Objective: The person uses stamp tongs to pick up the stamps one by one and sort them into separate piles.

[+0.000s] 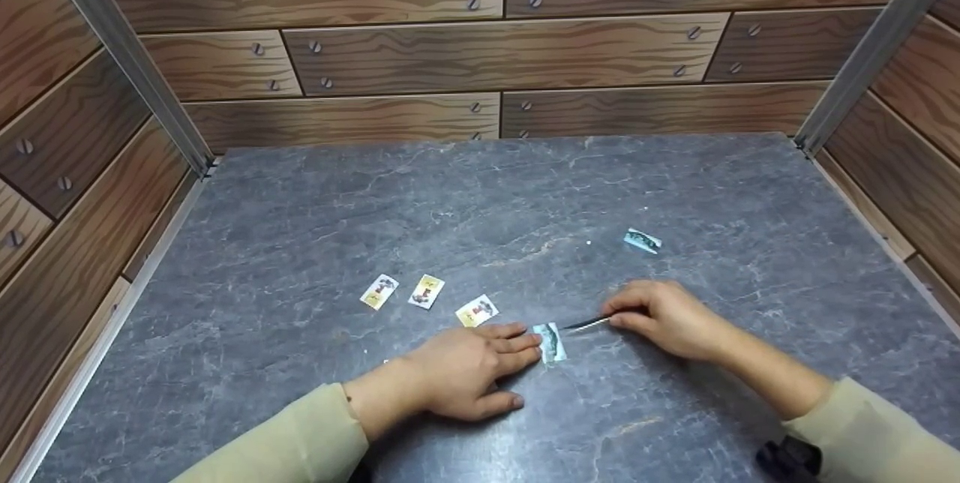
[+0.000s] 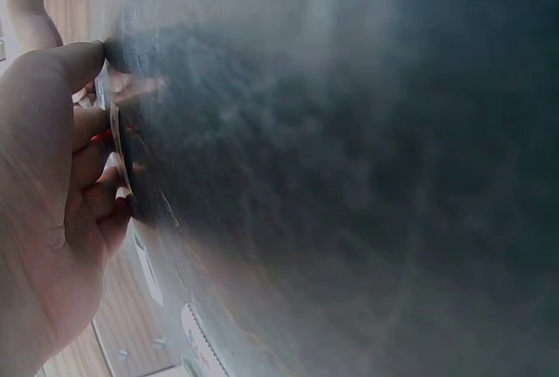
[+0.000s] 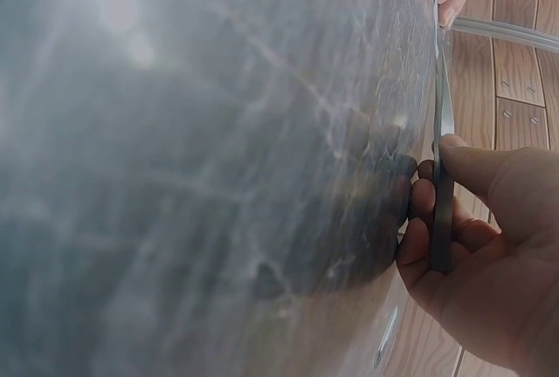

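Nearest, at the lower edge: left sleeve and right sleeve, both pale green; beside the latter, a dark object, too unclear to identify. Next, left hand: palm down, fingers extended, thumb apart, fingertips on the left edge of a blue stamp. Right hand: thumb and fingers pinching tweezers, low over the table, tips pointing left. Tips at the right edge of the blue stamp; touching or just apart, impossible to tell. Blue stamp therefore between left fingertips and tweezers, on the table.

Slightly farther, left of centre: three yellow stamps in a loose row, each with a small dark figure. Right one just beyond the left hand; middle one and left one close together, not touching.

Farther still, beyond the right hand: second blue stamp, lying slantwise, well apart from the others. White specks nearby.

Farthest: wood-patterned panels with printed screws, between left post and right post, both grey.
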Available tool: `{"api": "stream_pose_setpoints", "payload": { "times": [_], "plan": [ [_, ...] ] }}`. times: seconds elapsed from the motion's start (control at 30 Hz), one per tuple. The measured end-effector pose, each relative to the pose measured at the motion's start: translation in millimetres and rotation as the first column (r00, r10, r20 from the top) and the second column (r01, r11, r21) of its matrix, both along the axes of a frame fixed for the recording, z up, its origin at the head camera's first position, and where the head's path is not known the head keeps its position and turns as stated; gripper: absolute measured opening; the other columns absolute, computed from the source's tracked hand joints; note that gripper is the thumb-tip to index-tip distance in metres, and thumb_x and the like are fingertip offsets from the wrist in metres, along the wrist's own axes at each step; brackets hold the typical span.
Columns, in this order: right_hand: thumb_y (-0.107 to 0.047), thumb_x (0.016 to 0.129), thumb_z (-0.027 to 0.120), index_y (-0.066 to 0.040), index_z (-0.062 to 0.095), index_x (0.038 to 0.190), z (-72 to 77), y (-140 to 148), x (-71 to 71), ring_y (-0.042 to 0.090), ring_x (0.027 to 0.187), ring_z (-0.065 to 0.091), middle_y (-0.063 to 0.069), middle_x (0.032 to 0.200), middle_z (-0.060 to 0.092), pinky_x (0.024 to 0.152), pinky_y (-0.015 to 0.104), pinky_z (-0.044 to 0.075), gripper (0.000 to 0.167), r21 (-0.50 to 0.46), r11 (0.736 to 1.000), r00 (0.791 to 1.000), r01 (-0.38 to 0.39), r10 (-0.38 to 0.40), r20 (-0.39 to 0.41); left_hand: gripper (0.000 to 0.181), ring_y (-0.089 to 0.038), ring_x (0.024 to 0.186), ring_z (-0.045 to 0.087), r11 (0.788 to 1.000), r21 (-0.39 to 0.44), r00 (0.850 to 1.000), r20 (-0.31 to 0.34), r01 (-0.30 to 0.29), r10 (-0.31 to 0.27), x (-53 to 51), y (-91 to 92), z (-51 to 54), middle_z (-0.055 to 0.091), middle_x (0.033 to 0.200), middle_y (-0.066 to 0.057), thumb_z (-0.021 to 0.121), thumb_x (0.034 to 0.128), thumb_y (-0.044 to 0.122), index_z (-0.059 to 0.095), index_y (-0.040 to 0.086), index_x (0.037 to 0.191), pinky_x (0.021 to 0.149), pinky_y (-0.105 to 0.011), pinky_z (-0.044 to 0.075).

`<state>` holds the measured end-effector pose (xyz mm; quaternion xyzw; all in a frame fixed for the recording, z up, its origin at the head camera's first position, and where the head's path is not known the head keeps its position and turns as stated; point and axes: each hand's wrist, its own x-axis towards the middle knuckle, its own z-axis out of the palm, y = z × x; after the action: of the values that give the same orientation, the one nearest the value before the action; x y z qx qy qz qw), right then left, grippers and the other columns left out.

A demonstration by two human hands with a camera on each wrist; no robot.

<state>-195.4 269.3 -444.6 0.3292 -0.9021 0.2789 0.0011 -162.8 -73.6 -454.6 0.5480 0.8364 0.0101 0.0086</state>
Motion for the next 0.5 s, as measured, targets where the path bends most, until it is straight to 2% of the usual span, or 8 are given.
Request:
{"api": "stream_pose_setpoints", "payload": {
  "times": [0.23,0.5],
  "plan": [
    [-0.013,0.097,0.078,-0.019,0.083,0.105,-0.9,-1.3,-1.6,0.012,0.097,0.07,-0.008,0.104,0.077,0.086,0.041,0.059,0.012,0.0,1.0,1.0,-0.012,0.012,0.022,0.067,-0.023,0.155,0.037,1.0,-0.004,1.0,-0.007,-0.001,0.001,1.2,0.8,0.0,0.043,0.166,-0.004,0.044,0.1106,0.052,0.044,0.011,0.163,0.125,-0.031,0.029],
    [-0.016,0.098,0.077,-0.018,0.083,0.106,-0.3,0.0,-2.7,0.018,0.098,0.072,-0.005,0.105,0.078,0.088,0.043,0.059,0.011,-0.019,0.999,0.999,-0.039,0.039,0.015,0.067,-0.024,0.155,0.038,1.0,0.005,1.0,-0.005,0.0,0.0,0.5,0.1,0.5,0.042,0.167,-0.004,0.044,0.1104,0.053,0.044,0.011,0.163,0.125,-0.033,0.031]
  ]
}}
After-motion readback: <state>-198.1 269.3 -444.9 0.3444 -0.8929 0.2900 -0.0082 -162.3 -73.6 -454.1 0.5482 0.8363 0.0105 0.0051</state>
